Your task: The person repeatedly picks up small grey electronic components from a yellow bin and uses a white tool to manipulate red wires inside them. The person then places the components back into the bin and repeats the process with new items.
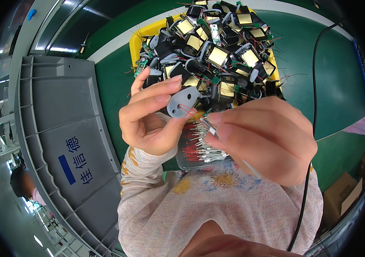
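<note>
My left hand [150,118] pinches a grey teardrop-shaped plastic cover [179,106] with dark holes, holding it up in front of the parts pile. Thin red wires [191,112] come from one of its holes and run toward my right fingers. Closed like a pen grip, my right hand [266,137] holds a slim metal-tipped tool [210,128]; its tip is close to the wires, and whether it touches them I cannot tell. Below both hands stands a clear tray [184,165] of short red and white pieces, partly hidden by my right hand.
A yellow bin [134,48] is heaped with black parts [219,55] bearing gold-coloured blocks, grey rings and red wires. To the left stands a large grey plastic crate [69,128]. A black cable [315,81] runs down the right side, near a cardboard box [339,197]. Another person [26,184] is at far left.
</note>
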Available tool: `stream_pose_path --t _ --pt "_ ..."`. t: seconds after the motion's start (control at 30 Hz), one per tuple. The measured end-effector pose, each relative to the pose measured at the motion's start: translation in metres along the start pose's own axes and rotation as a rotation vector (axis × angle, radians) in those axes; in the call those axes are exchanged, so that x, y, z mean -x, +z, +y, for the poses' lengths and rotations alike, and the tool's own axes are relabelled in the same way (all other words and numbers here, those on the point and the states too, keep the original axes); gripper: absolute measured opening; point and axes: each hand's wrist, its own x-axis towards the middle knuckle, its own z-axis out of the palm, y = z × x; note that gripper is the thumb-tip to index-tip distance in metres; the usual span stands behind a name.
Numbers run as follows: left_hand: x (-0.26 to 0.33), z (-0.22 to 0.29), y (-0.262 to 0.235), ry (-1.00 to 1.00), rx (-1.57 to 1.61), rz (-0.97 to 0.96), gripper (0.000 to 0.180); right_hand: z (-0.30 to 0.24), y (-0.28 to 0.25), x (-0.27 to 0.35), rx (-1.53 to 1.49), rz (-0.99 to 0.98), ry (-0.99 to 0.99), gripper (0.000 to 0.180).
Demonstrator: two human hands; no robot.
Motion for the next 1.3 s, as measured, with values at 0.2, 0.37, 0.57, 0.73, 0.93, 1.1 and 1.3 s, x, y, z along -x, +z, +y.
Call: stream_pose_path --t 0.2,0.37,0.57,0.73,0.93,1.1,1.3 --pt "0.001 0.001 -0.001 0.005 -0.016 -0.022 0.043 0.000 0.001 0.001 0.003 -0.005 0.022 0.035" --pt "-0.002 0.006 -0.002 0.011 -0.015 -0.092 0.040 0.012 -0.008 -0.002 -0.042 -0.187 0.037 0.026" --pt "0.000 0.008 -0.001 -0.171 0.247 -0.002 0.048 0.020 -0.002 -0.009 -0.253 -0.195 0.227 0.021" --pt "0.001 0.008 0.001 -0.241 0.392 0.059 0.045 0.018 -0.005 -0.010 -0.197 -0.220 0.254 0.021" --pt "0.011 0.015 0.002 -0.355 0.514 0.164 0.044 0.019 0.004 0.003 0.003 -0.160 0.028 0.025" --pt "0.014 0.015 0.003 -0.291 0.449 0.191 0.044 0.020 0.007 0.002 -0.056 -0.150 0.062 0.027" --pt "-0.001 0.014 -0.012 -0.270 0.477 -0.077 0.041 0.016 -0.005 -0.005 -0.240 -0.308 0.263 0.025"
